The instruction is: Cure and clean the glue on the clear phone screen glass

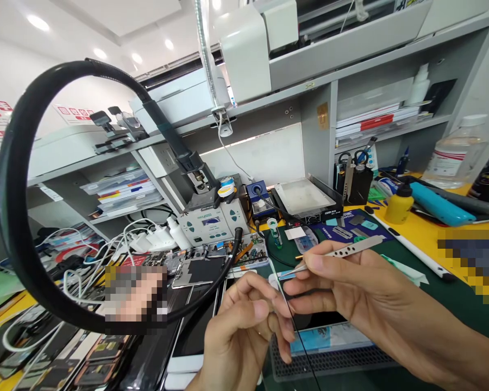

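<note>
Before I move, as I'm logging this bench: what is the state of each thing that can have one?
Tweezers: held in the right hand
Left hand: curled
Yellow bottle: upright, capped
Large clear bottle: upright, capped
Black hose: bent in a loop
Ceiling lights: on
Station display: appears lit

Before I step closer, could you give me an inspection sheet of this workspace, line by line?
Surface: dark green mat on a yellow tabletop.
Job's things: silver metal tweezers with round holes; thin dark strip, pale at its upper end, material unclear.
Clutter: flat black phone-like panels at left; small yellow bottle with black cap at right.
Hands: right hand grips the tweezers; left hand is at the strip, grip uncertain.
Cables: thin white cables at left; thick black flexible hose arching nearby.
Surroundings: grey shelves holding papers behind.
</note>
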`<act>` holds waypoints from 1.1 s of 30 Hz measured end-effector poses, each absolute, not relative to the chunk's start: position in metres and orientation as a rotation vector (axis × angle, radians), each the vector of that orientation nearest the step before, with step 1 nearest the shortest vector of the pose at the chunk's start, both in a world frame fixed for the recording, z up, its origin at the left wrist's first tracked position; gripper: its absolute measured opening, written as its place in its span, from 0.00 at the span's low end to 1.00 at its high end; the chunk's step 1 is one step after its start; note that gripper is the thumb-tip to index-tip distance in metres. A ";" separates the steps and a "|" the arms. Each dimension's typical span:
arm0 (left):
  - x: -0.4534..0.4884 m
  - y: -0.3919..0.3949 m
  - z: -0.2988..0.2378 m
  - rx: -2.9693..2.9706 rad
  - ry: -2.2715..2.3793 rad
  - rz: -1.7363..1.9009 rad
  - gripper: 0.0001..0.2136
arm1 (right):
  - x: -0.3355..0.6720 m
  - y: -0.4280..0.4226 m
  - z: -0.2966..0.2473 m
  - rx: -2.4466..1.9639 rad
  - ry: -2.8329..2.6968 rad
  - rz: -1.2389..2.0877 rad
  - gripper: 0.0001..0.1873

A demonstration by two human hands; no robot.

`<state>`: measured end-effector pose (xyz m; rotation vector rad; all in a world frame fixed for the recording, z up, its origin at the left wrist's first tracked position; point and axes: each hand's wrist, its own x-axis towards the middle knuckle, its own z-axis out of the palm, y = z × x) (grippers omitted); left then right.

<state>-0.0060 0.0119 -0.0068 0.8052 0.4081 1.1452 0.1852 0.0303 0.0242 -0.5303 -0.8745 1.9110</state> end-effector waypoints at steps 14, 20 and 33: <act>-0.008 0.012 -0.007 0.806 0.406 1.126 0.05 | 0.186 0.030 0.025 -0.522 -0.868 1.935 0.09; -0.011 0.014 -0.006 0.827 0.411 1.087 0.05 | 0.186 0.031 0.024 -0.535 -0.868 1.947 0.08; -0.011 0.013 -0.006 0.813 0.419 1.085 0.04 | 0.186 0.030 0.025 -0.540 -0.887 1.927 0.09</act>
